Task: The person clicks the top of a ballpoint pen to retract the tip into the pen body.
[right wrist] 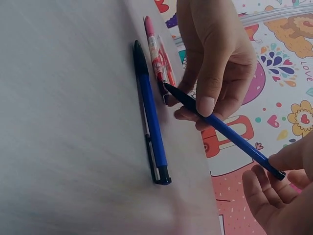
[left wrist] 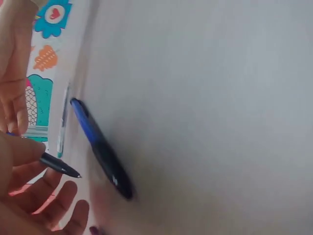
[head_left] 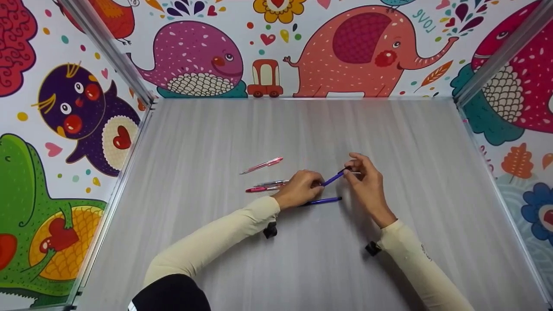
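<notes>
My left hand [head_left: 298, 188] pinches the black grip end of a blue ballpoint pen [right wrist: 237, 139] between thumb and fingers. At the pen's other end, the thumb and fingers of my right hand [head_left: 369, 188] hold the black push button. The pen slants between both hands above the table; its tip [left wrist: 72, 172] shows past the left fingers in the left wrist view. Just below lies a second blue pen [right wrist: 154, 117] with a black grip and clip, untouched on the table. In the head view the left hand partly covers this second pen.
Left of the hands lie a pink pen [head_left: 261, 166] and a few more pens, one of them pink-red [head_left: 259, 188]. A clear pen with a green tip [left wrist: 63, 122] lies beyond the hands. Printed panels [head_left: 268, 52] border the grey table [head_left: 207, 138].
</notes>
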Available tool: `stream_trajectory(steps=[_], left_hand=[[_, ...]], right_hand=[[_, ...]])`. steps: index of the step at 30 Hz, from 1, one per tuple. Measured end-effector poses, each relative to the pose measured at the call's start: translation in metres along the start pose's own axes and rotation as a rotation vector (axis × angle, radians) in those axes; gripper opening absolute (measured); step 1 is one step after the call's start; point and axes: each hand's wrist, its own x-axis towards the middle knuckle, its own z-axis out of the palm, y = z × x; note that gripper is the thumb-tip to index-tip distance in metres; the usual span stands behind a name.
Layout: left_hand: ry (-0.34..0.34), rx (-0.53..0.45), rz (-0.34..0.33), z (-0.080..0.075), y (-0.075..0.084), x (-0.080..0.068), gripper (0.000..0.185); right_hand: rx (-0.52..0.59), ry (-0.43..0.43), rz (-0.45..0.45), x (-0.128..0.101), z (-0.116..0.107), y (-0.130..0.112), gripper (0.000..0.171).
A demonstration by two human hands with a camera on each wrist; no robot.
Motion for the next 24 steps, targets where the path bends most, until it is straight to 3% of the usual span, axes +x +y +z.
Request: stream_trajectory(steps=[5,8,13,24], left_hand=[[-0.002,-0.146,-0.032,0.005,-0.003,-0.003,0.011],[-0.027,-0.224,-0.087,0.002,0.006,-0.006,0.013],[-0.021,-0.251,-0.13,0.009,0.002,-0.006,0.015],[-0.006,-0.398,-0.248,0.005,0.017,-0.014,0.013]], right_hand=[[0.031,-0.009,-0.006,0.001,-0.001,-0.002,0.047],[0.073,-0.006,-0.006,0.001,0.0,-0.004,0.047],[0.129,0.001,0.001,0.001,0.001,-0.006,0.045],[0.157,-0.028,-0.026,0.003,0.004,-0.007,0.038]])
